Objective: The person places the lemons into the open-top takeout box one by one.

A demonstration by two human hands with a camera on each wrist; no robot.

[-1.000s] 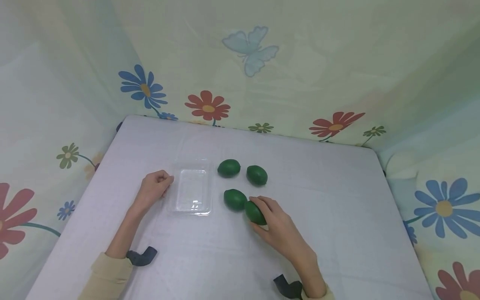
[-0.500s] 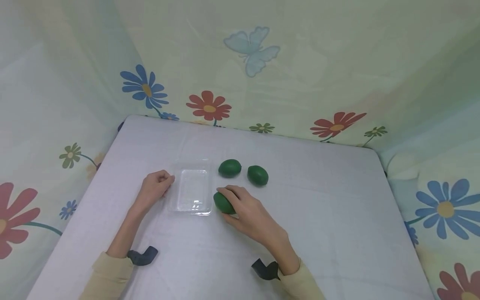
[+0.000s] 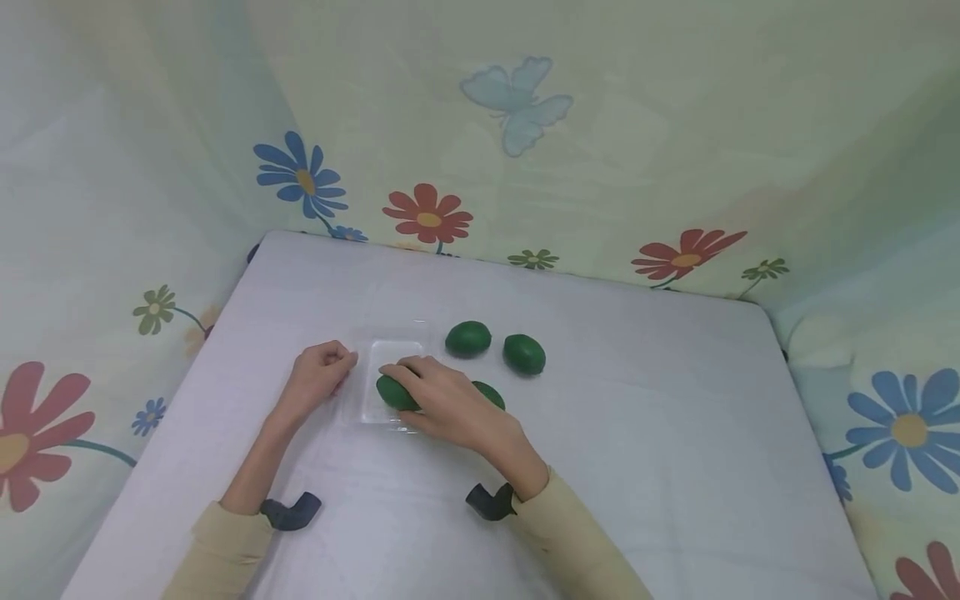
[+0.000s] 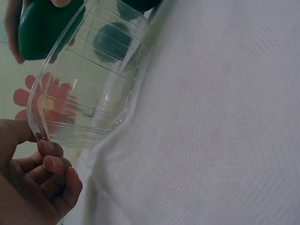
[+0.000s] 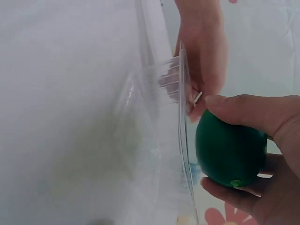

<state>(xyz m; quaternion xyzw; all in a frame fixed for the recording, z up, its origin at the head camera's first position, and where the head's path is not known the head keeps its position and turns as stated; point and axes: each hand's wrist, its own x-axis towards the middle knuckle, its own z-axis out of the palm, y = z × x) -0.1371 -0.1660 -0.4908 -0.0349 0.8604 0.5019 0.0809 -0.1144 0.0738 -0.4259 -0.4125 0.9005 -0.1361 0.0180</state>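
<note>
My right hand (image 3: 453,404) grips a green lime (image 3: 396,395) between thumb and fingers, over a clear plastic box (image 3: 396,350). In the right wrist view the held lime (image 5: 230,149) is right beside the rim of the box. My left hand (image 3: 318,377) pinches the near-left rim of the box; the left wrist view shows thumb and forefinger on its edge (image 4: 42,136). Two more limes, one (image 3: 468,340) and another (image 3: 524,354), lie to the right behind the box. A further lime (image 3: 489,393) is partly hidden behind my right hand.
A white cloth covers the table (image 3: 637,450). Flower-printed curtains (image 3: 600,150) hang along its back and both sides. Dark wrist mounts, one on the left (image 3: 292,511) and one on the right (image 3: 491,502), stick out from my wrists.
My right hand has carried its lime leftward, past the neighbouring lime, to above the box. The left hand has stayed at the box's rim.
</note>
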